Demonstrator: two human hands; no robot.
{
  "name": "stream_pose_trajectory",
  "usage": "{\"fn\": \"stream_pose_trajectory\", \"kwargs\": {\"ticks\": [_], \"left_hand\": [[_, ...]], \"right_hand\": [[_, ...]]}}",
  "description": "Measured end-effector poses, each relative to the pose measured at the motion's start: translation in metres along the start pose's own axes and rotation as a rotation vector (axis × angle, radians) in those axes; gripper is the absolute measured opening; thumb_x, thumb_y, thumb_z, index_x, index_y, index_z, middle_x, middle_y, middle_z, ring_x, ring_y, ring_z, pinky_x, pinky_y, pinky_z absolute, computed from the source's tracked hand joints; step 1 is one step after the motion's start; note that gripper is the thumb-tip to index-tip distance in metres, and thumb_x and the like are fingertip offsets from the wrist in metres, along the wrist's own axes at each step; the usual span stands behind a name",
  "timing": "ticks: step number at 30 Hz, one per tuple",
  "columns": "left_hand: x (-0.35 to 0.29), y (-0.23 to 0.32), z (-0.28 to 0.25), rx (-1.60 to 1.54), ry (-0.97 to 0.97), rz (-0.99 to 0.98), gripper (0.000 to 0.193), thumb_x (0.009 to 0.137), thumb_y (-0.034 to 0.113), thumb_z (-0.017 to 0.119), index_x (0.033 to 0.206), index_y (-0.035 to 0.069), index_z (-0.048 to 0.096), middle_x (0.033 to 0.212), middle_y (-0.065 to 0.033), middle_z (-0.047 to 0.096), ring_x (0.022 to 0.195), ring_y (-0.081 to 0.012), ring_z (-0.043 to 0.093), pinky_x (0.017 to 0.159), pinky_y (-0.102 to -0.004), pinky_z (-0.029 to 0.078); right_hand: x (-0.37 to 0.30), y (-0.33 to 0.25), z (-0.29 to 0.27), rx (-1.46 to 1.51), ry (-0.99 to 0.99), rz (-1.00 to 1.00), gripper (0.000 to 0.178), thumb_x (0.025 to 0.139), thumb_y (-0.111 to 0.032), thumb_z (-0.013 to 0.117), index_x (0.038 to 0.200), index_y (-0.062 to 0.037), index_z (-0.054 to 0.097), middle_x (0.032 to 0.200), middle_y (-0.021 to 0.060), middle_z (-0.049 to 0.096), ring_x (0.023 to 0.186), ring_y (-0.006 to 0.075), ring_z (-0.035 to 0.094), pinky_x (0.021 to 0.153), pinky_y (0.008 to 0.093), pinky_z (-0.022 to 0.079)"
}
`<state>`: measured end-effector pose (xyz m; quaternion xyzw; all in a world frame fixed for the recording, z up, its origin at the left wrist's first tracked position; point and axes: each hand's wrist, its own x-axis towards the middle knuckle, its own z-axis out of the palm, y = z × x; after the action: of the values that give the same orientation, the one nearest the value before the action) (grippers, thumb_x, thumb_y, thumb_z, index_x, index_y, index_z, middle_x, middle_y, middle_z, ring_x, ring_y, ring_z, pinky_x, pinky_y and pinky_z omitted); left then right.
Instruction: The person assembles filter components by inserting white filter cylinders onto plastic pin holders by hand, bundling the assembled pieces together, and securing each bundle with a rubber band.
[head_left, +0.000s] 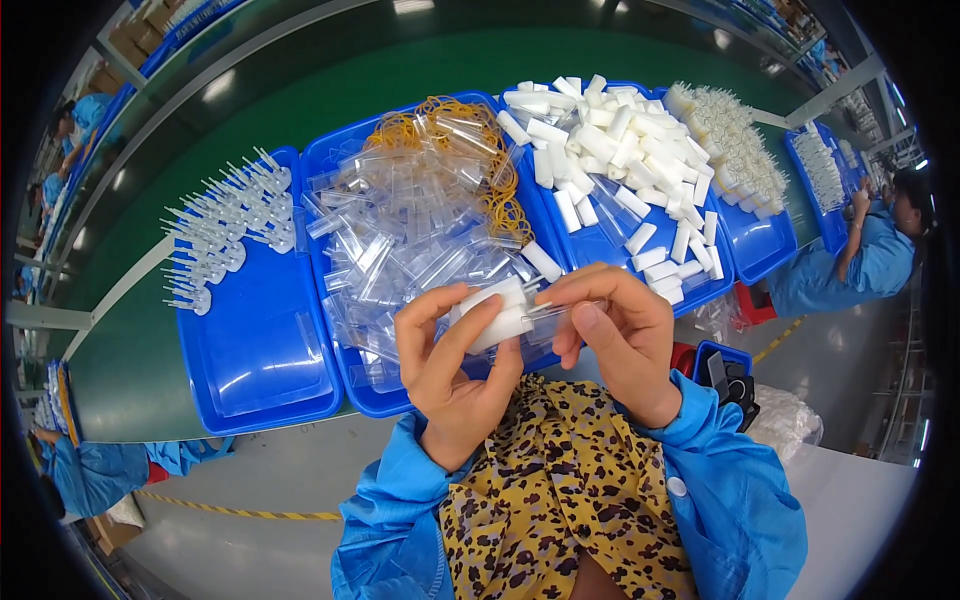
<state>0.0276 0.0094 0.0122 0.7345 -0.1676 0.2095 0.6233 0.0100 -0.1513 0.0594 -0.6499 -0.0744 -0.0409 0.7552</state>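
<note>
My left hand grips a white rectangular block between thumb and fingers; its face is split by a line, so it may be two pieces side by side. At the block's right end, my right hand pinches a small clear plastic piece. Whether that piece goes around the block or only touches it, I cannot tell. Both hands are held over the near edge of a blue tray heaped with clear plastic sleeves. Yellow rubber bands lie along that heap's far and right sides.
A second blue tray at left holds clear pieces with thin upright stems. To the right, another tray is piled with white blocks. Beyond it stand pale bristly pieces. A co-worker in blue is at far right.
</note>
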Motion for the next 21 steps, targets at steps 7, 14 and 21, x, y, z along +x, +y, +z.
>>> {"fn": "stream_pose_trajectory", "kwargs": {"ticks": [7,14,21], "left_hand": [[-0.004,-0.008,0.003,-0.115,-0.01,0.049,0.019,0.081,-0.003,0.067,0.1,-0.001,0.065,0.116,-0.016,0.051,0.107,-0.0302,0.058,0.089,-0.0338,0.048],[-0.002,-0.002,0.005,-0.169,-0.017,-0.054,0.023,0.08,-0.004,0.068,0.102,0.0,0.064,0.118,-0.0159,0.049,0.113,-0.0326,0.056,0.091,-0.0364,0.05],[0.0,-0.001,-0.003,0.079,-0.042,0.188,0.029,0.075,-0.008,0.07,0.102,0.003,0.067,0.122,-0.018,0.049,0.119,-0.0375,0.052,0.09,-0.0387,0.051]], "right_hand": [[0.003,0.015,-0.008,0.119,-0.031,0.155,0.025,0.096,-0.013,0.054,0.115,0.0027,0.055,0.098,0.0102,0.066,0.071,0.0083,0.06,0.057,0.0202,0.05],[0.004,0.006,-0.006,0.164,0.04,0.195,0.026,0.096,-0.016,0.055,0.114,0.0033,0.056,0.094,0.0088,0.066,0.069,0.0082,0.06,0.056,0.0203,0.049],[0.004,0.001,-0.005,0.178,-0.037,0.192,0.023,0.096,-0.015,0.054,0.109,0.0032,0.06,0.093,0.0087,0.066,0.068,0.007,0.059,0.054,0.0203,0.049]]}}
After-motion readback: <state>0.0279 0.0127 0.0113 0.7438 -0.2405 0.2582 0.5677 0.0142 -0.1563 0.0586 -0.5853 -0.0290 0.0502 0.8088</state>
